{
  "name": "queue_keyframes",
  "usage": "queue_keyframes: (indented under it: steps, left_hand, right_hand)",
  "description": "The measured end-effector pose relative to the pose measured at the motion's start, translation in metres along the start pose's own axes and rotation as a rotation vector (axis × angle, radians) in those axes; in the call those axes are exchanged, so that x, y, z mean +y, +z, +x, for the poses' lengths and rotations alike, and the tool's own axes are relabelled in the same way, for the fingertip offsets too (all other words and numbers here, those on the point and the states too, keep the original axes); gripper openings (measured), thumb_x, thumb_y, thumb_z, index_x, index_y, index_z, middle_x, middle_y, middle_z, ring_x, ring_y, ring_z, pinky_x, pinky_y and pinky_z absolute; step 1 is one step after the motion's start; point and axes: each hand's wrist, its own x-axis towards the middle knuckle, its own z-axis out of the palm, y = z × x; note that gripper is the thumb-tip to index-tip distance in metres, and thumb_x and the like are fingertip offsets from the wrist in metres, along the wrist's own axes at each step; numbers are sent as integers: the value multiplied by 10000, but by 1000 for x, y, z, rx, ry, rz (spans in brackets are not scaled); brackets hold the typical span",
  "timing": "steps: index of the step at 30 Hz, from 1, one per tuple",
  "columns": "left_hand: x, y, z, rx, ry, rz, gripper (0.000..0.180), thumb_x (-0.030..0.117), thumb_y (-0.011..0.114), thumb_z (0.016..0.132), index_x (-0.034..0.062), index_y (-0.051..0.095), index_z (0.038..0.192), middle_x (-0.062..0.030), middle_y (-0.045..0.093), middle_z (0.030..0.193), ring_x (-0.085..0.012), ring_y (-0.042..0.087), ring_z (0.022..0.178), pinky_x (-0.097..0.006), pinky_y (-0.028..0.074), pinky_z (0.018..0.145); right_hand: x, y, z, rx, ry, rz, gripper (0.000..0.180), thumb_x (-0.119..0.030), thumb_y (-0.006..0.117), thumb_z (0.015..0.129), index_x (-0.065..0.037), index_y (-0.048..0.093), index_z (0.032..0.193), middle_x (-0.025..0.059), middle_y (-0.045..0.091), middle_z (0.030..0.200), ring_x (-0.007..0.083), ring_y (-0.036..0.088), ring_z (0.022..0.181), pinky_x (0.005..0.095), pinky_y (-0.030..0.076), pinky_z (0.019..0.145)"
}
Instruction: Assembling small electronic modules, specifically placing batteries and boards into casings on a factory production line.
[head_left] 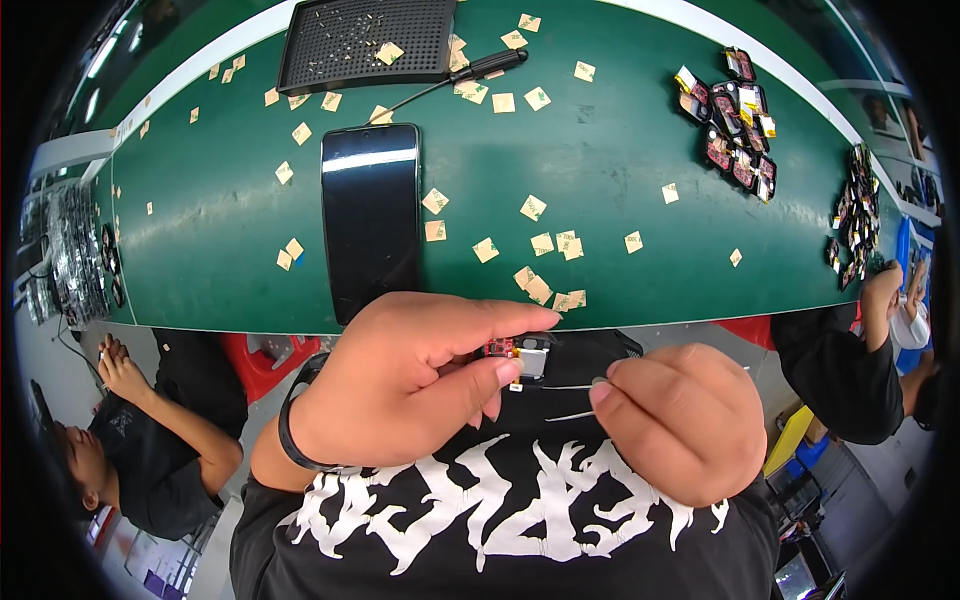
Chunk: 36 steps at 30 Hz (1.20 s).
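Observation:
My left hand (415,375) is pinched around a small black device casing (541,343) at the table's near edge. Inside it show a red circuit board (497,347) and a silver battery (531,362); my fingers cover part of it. My right hand (688,420) grips metal tweezers (572,414), their two thin prongs spread apart and pointing left. The upper prong ends close beside the casing, and I cannot tell whether it touches. Just beyond my left hand lies a dark-screened phone (371,220).
Small beige paper squares (533,207) are scattered over the green table (620,130). A black perforated tray (436,40) and a screwdriver (490,64) lie at the back. Opened devices (738,125) are heaped at right, more (856,215) farther right. Other people (165,420) sit on both sides.

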Motion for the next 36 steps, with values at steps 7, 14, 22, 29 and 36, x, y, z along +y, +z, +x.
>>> queue_keyframes:
  steps: [7, 14, 22, 29, 36]
  left_hand:
    - [1, -1, -1, -31, -86, -124, 398, -87, 562, 976, -32, 619, 1366, -64, 693, 865, -86, 675, 707, -228, 556, 634]
    - [-1, -2, -10, -27, 64, -159, 593, -123, 489, 897, 14, 546, 1471, -94, 692, 974, -111, 681, 822, -245, 558, 726]
    - [2, -9, -11, 8, 145, 44, 552, -160, 480, 891, -33, 582, 1418, -125, 680, 1068, -113, 696, 879, -246, 595, 808]
    - [0, -21, -16, 83, 231, 87, 538, -139, 516, 909, 3, 592, 1422, -115, 672, 1060, -138, 709, 882, -267, 590, 794]
    - [-13, -72, -22, 639, 302, 146, 308, -50, 591, 977, -32, 657, 1278, -101, 595, 1074, -147, 706, 835, -252, 578, 714]
  right_hand:
    - [-3, 5, -2, 106, 167, 292, 261, 30, 791, 634, 43, 683, 871, 155, 664, 864, 220, 613, 632, 299, 487, 511]
    - [-4, 2, -3, 81, 272, 345, 276, 60, 828, 680, 9, 693, 916, 144, 696, 862, 226, 654, 647, 293, 498, 538]
    - [15, 6, -13, 155, 540, 179, 243, 44, 816, 738, 2, 704, 950, 109, 697, 894, 203, 617, 641, 292, 491, 532]
    - [21, 0, -15, 172, 549, 212, 256, 77, 792, 745, -9, 708, 971, 113, 695, 873, 151, 614, 610, 257, 475, 508]
    - [53, 1, -26, 174, 681, -261, 316, 29, 749, 833, -17, 666, 1135, 171, 624, 1139, 318, 631, 862, 376, 518, 709]
